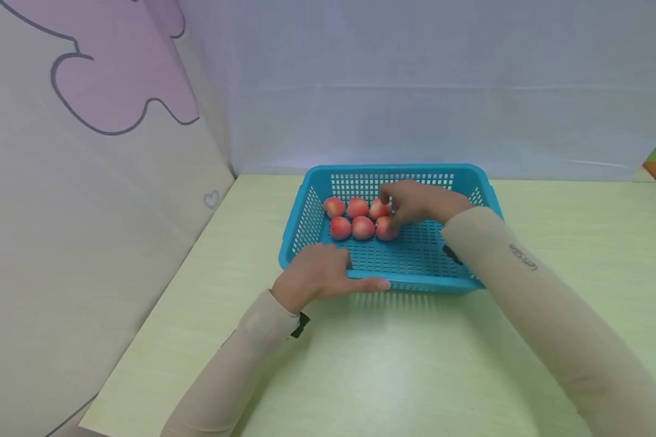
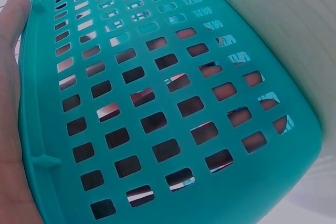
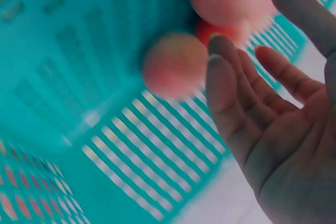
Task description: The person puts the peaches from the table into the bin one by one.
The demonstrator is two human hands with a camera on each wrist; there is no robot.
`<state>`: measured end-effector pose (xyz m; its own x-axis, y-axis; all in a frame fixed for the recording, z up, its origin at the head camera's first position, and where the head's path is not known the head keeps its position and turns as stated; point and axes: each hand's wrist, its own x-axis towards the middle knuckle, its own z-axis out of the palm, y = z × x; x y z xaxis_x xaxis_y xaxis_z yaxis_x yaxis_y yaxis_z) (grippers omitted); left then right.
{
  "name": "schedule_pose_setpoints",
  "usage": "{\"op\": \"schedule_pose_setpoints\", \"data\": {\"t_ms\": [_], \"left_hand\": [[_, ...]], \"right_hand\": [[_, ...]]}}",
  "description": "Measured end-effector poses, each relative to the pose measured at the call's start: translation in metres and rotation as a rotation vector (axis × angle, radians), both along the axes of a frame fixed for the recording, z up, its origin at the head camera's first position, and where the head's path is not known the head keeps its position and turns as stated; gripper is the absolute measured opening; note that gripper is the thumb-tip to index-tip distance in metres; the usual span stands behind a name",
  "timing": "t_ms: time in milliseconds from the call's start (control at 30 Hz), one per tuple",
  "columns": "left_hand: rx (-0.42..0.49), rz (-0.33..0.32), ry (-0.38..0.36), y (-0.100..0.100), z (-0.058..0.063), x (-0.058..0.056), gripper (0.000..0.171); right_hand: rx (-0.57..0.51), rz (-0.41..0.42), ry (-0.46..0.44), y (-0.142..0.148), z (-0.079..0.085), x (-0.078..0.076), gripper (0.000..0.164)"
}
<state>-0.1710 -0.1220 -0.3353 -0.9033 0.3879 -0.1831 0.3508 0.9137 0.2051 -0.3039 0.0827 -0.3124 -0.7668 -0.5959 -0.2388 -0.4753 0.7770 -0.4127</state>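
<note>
A blue plastic basket (image 1: 415, 283) stands on the table, with several red-and-yellow peaches (image 1: 363, 227) in two rows at its left. My left hand (image 1: 319, 273) grips the basket's front rim, fingers over the edge and thumb lying along the outside. In the left wrist view the basket's slotted wall (image 2: 173, 108) fills most of the picture. My right hand (image 1: 418, 203) is inside the basket above the rightmost peaches. Its fingers (image 3: 223, 93) are loosely bent beside a peach (image 3: 176, 66) in the right wrist view; whether they touch it I cannot tell.
The pale yellow-green table (image 1: 393, 364) runs up to a light covered wall (image 1: 415, 91) behind the basket. At left stands another pale wall (image 1: 87, 200) with a pink drawing. The basket's right half shows bare slotted floor (image 1: 421, 249).
</note>
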Motion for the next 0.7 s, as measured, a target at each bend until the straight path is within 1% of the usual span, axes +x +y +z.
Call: {"op": "schedule_pose_setpoints", "data": {"t_ms": [100,167,200,267,300,433,500,567,633,700], "left_hand": [[0.008,-0.004,-0.002,0.0,0.0,0.0,0.08],[0.013,0.001,-0.007,0.0,0.0,0.001,0.081],[0.012,0.008,-0.01,-0.001,0.0,0.002,0.081],[0.008,0.015,-0.018,-0.002,-0.001,0.003,0.081],[0.005,0.02,-0.02,-0.003,-0.001,0.004,0.081],[0.0,0.028,-0.015,-0.004,-0.003,0.007,0.081],[0.004,0.03,-0.008,-0.005,-0.003,0.008,0.08],[0.006,0.034,-0.006,-0.005,-0.002,0.008,0.08],[0.001,0.035,-0.006,-0.005,-0.002,0.007,0.08],[-0.004,0.033,-0.008,-0.005,-0.003,0.007,0.08]], "right_hand": [[-0.02,0.002,0.066,0.007,0.015,0.002,0.052],[-0.032,0.016,0.122,0.014,0.03,0.008,0.053],[-0.041,0.007,0.145,0.018,0.038,0.013,0.054],[-0.068,-0.023,0.206,0.031,0.056,0.03,0.057],[-0.08,-0.036,0.252,0.038,0.065,0.039,0.058],[-0.131,-0.176,0.418,0.073,0.093,0.08,0.063],[-0.123,-0.262,0.498,0.091,0.101,0.097,0.065],[-0.097,-0.346,0.564,0.107,0.104,0.111,0.066],[-0.069,-0.411,0.636,0.118,0.102,0.123,0.065],[-0.064,-0.453,0.716,0.126,0.096,0.131,0.062]]}}
